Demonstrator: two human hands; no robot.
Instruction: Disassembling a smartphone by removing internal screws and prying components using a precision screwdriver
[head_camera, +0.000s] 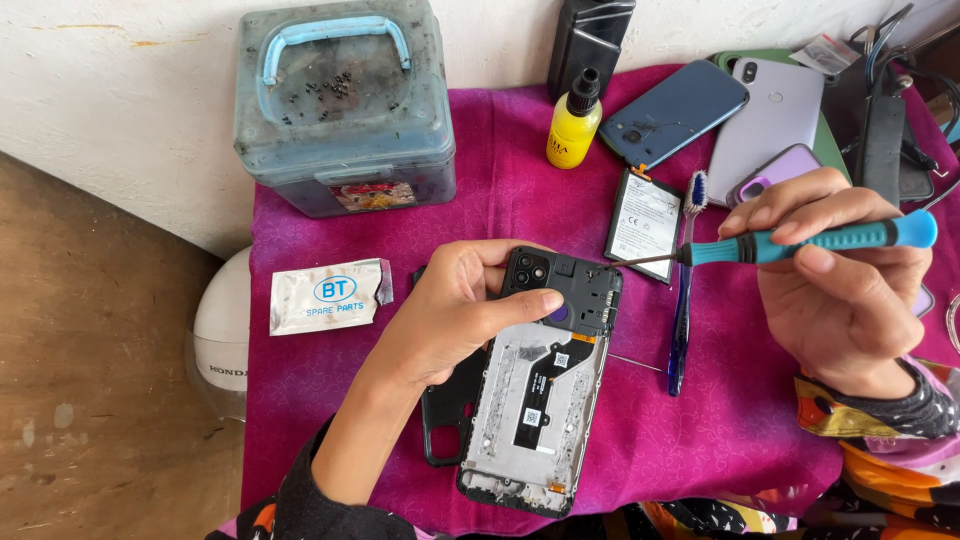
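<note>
we found the surface (700, 440) draped in a magenta cloth, with a grey-blue plastic box (345, 110) at its far edge, loose screws resting on the lid. nearer the middle lay the opened phone (540, 400), back cover off, its black case (450, 410) partly beneath it. further back sat several other phones (680, 110), a loose battery (642, 222), a yellow dropper bottle (572, 128), a toothbrush (683, 300) and a white packet (325, 296).

our left hand (450, 310) reached in from below, wrist bent, fingers closed over the top of the phone, thumb pressed by the camera plate. our right hand (840, 290) was raised at the right, fingers gripping the teal screwdriver (800, 243) held nearly level, its tip at the phone's upper right corner.

in our judgement, the shallow angle of the driver risked the tip slipping and scoring the board, and any screw freed could roll off into the cloth folds and be lost.
</note>
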